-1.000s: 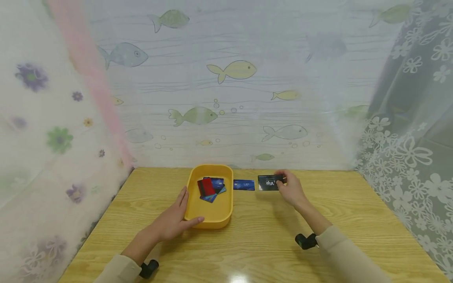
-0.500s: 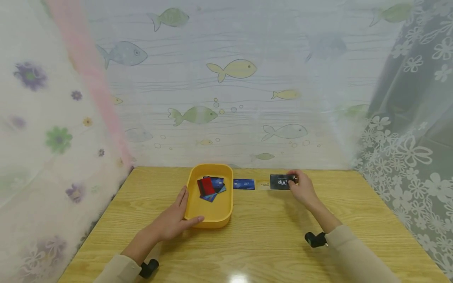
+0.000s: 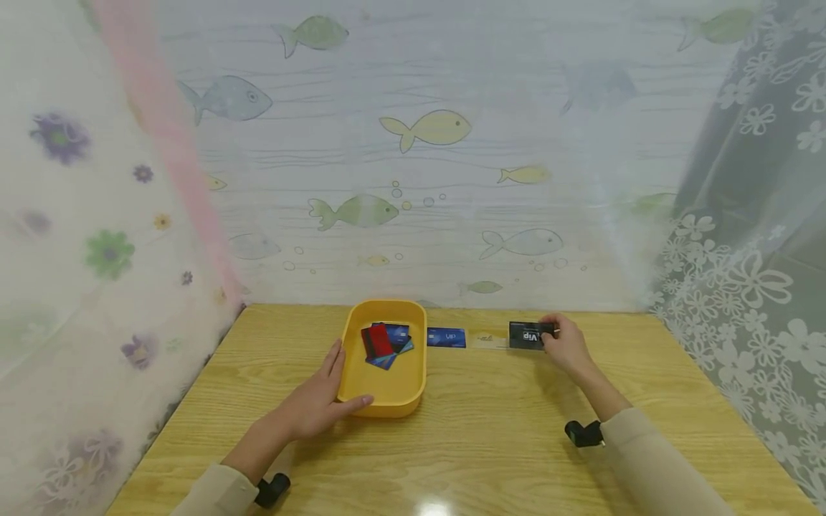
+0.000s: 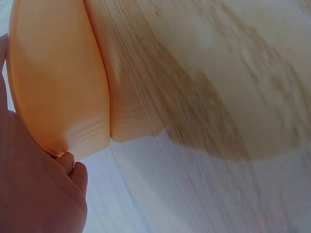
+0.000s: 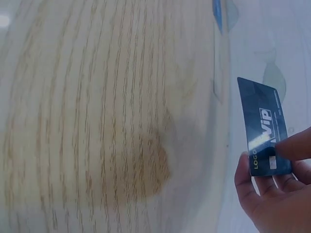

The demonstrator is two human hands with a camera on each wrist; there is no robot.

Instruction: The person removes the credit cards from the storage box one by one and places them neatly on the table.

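Observation:
My right hand (image 3: 568, 349) pinches a black VIP card (image 3: 525, 335) between thumb and fingers at its right end, over the back of the table. In the right wrist view the card (image 5: 262, 121) stands tilted with its printed side showing. My left hand (image 3: 312, 405) holds the near-left corner of a yellow plastic bin (image 3: 387, 390), thumb on the front rim and fingers along the left wall. Within the bin lie several cards, a red card (image 3: 377, 341) on top. Right of the bin, a blue VIP card (image 3: 447, 337) and a pale gold card (image 3: 488, 338) lie in a row.
The wood-grain table (image 3: 464, 430) ends at the back against a fish-print curtain (image 3: 426, 172). Flower-patterned curtains flank both sides. A black wrist device (image 3: 584, 433) hangs below my right wrist, and another black device (image 3: 272, 490) sits by my left wrist.
My right hand has moved right with the black VIP card, and the pale gold card has come into view behind it. My left hand and the bin have stayed put.

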